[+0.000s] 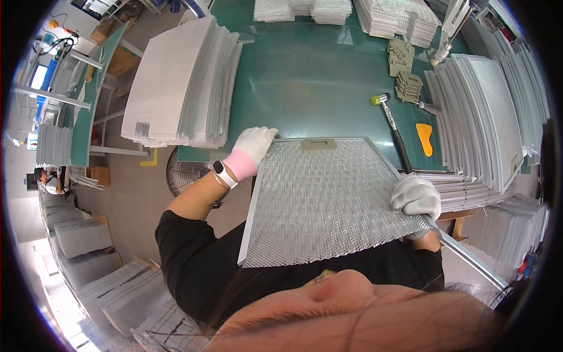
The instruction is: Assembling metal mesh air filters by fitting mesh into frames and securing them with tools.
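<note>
Two gloved hands (252, 146) (416, 196), one held mesh panel (328, 202), one hammer (396, 132), one orange scraper (424, 139), one fan (180, 171)

Workshop: green workbench (316, 88), mallet (392, 125), stacked panels (170, 82).

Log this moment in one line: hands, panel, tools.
Left hand: at upper left corner of mesh panel | right hand: gripping panel's right side | metal strip: jutting past right hand | green table: hammer, orange scraper

The panel (328, 202) is silver mesh-patterned, the tabletop (305, 88) green, the scraper (424, 139) orange.
</note>
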A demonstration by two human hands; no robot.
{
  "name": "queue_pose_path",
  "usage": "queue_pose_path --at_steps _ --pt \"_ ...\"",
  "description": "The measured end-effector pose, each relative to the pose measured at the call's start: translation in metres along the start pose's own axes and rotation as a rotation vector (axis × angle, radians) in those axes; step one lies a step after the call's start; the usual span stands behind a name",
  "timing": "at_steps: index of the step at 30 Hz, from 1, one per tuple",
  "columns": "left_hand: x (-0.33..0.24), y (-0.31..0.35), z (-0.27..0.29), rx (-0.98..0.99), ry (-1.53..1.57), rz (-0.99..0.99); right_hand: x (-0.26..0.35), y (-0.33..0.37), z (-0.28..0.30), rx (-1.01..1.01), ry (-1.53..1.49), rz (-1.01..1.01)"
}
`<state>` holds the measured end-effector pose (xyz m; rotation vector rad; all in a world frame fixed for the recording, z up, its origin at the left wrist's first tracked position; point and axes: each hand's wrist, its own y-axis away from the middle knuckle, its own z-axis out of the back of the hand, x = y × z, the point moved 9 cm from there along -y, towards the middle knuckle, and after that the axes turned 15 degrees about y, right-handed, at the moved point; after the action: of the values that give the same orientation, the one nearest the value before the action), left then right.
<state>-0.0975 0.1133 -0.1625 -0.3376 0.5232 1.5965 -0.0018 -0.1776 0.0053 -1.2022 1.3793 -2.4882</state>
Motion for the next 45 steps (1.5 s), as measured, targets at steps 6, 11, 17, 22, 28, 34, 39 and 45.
queue_pose_path --at_steps 6,11,17,22,28,34,39,45 --pt "-0.057 0.025 0.055 -0.028 0.723 -0.357 -0.032 -0.018 0.017 -0.18 -0.012 -0.091" --pt "-0.089 0.065 0.153 -0.584 0.913 -0.922 -0.075 -0.055 0.028 -0.243 -0.005 -0.295" --pt "-0.038 0.052 0.174 -1.08 1.081 -0.677 -0.093 -0.071 0.016 -0.323 0.118 -0.35" --pt "-0.026 0.039 0.178 -1.12 1.086 -0.566 -0.109 -0.066 0.021 -0.468 0.197 -0.384" --pt "0.01 0.011 0.112 -1.086 0.975 -0.265 -0.115 -0.081 0.022 -0.582 0.201 -0.371" --pt "0.043 0.006 0.045 -0.957 0.515 0.071 -0.131 -0.092 0.026 -0.545 0.321 -0.476" --pt "0.045 -0.005 0.048 -0.94 0.489 0.15 -0.13 -0.094 0.025 -0.514 0.338 -0.429" --pt "0.015 0.003 0.109 -0.821 1.203 -0.232 -0.123 -0.095 0.027 -0.522 0.334 -0.422"
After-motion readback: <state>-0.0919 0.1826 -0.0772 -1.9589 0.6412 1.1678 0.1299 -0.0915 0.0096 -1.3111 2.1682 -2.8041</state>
